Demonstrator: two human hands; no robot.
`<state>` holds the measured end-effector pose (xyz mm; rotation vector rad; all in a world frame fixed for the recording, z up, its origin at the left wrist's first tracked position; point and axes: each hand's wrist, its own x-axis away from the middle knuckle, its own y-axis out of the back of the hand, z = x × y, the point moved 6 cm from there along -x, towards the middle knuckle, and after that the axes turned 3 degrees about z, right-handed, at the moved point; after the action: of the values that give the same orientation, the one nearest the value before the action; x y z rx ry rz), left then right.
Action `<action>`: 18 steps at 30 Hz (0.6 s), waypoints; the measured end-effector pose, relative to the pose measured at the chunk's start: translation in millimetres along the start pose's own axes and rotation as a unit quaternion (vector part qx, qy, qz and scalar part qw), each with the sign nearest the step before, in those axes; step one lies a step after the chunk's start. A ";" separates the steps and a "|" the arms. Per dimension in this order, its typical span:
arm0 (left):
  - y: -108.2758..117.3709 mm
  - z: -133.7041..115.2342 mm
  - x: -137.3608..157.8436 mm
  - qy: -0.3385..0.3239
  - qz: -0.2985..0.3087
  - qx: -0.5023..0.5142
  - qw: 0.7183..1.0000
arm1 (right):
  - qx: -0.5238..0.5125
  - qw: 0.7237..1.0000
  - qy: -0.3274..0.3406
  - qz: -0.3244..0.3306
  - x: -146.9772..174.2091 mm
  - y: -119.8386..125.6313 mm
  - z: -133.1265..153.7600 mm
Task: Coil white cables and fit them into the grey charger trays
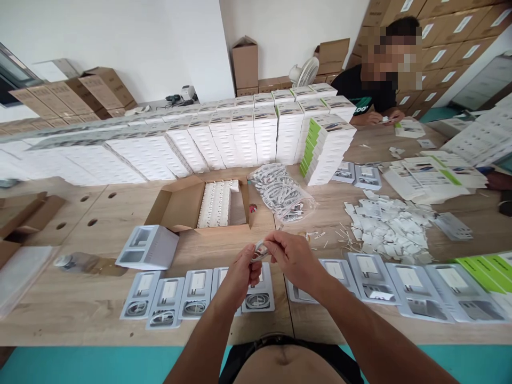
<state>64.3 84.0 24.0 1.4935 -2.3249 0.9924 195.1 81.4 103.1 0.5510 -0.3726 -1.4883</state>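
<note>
Over the middle of the table, my left hand pinches a coiled white cable from the left. My right hand is closed on the same coil from the right, thumb and finger together. Below my hands lies a row of grey plastic trays. Those on the left, such as one tray, hold a white charger above a coiled cable. Trays to the right, such as another, show a charger and a lower compartment without a cable. My forearms hide some of the middle trays.
A clear bag of cables and an open carton of white chargers stand ahead. Stacked white boxes form a wall behind. White paper pieces are heaped right. Nested trays and a bottle are left. A co-worker sits far right.
</note>
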 end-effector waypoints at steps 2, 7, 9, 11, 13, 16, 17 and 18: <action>-0.6 -0.5 0.5 0.003 -0.003 -0.005 1.000 | 0.026 1.000 0.012 -0.001 -0.5 2.6 3.9; 1.1 -1.1 -1.0 -0.001 -0.011 -0.030 0.999 | 0.060 0.997 0.039 -0.009 -1.6 6.8 11.7; 0.8 -2.2 -2.1 -0.007 -0.009 -0.037 0.999 | 0.069 0.997 0.043 -0.011 -1.9 7.7 13.2; 0.1 -3.0 -2.7 -0.008 -0.008 -0.033 0.999 | 0.073 0.997 0.040 -0.012 -2.6 8.1 13.4; -0.1 -2.9 -3.0 -0.004 -0.011 -0.025 1.000 | 0.075 0.996 0.036 -0.014 -3.4 8.1 13.0; 1.2 -1.9 -3.6 -0.005 -0.015 -0.020 1.000 | 0.085 0.995 0.048 -0.015 -4.1 7.0 14.5; 2.1 -1.7 -3.9 -0.010 -0.016 -0.020 1.000 | 0.089 0.994 0.054 -0.015 -4.2 6.6 15.3; 3.1 -1.4 -4.2 -0.016 -0.017 -0.021 1.000 | 0.091 0.994 0.058 -0.014 -4.2 6.2 16.2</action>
<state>63.3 88.7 21.6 1.5397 -2.3180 0.9131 191.0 83.7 120.3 0.7878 -0.4131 -1.4489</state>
